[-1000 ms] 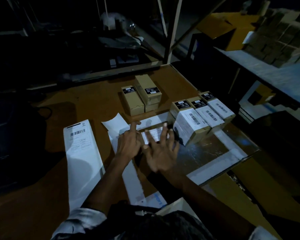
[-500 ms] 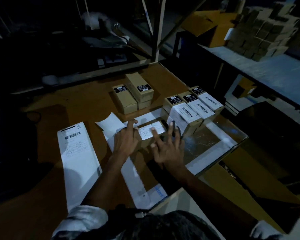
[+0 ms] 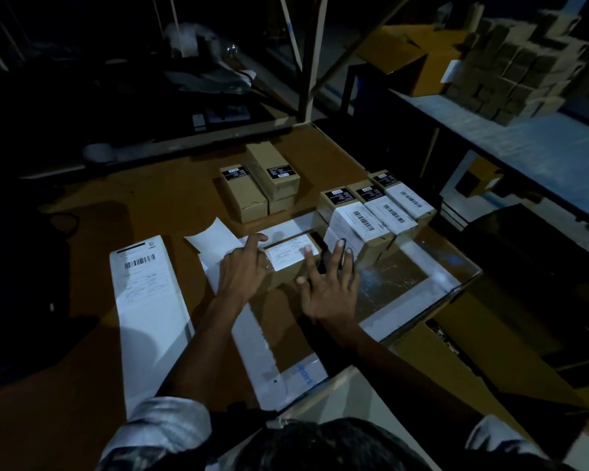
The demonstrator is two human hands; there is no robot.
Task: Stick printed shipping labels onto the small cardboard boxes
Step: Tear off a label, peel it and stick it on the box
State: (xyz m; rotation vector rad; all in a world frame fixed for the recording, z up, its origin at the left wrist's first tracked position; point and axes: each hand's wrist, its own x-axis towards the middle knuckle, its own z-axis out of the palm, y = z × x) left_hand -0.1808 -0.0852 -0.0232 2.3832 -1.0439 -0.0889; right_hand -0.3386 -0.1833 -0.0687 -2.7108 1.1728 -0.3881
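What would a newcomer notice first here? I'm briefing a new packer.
Probably the two hands, left hand and right hand, spread flat on a small box at the table's centre, pressing its white label. Next, the row of three labelled boxes just right of it, and the long white label strip lying left.

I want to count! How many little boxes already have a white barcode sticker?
3, side by side right of the hands: nearest, middle, farthest. The box under the fingers has a sticker too, barcode unclear.
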